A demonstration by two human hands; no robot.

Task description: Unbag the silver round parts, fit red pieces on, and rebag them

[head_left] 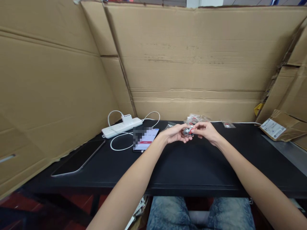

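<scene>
Above the black table, my two hands meet around a small grey and red object [188, 130]; it is too small to name its kind. My left hand [177, 133] is closed around it from the left, thumb on top. From the other side, my right hand [205, 131] pinches its red part between thumb and fingers. The fingers hide some of the object. Just behind the hands lie clear plastic bags [195, 118] with red bits inside.
A tablet with a lit screen [146, 140] lies left of my hands, near a white power strip [122, 127] with looped cables. A dark flat tablet-like device [79, 158] is farther left. Cardboard walls [192, 64] surround the table; a labelled brown package [280, 127] and small bag [228, 125] are right.
</scene>
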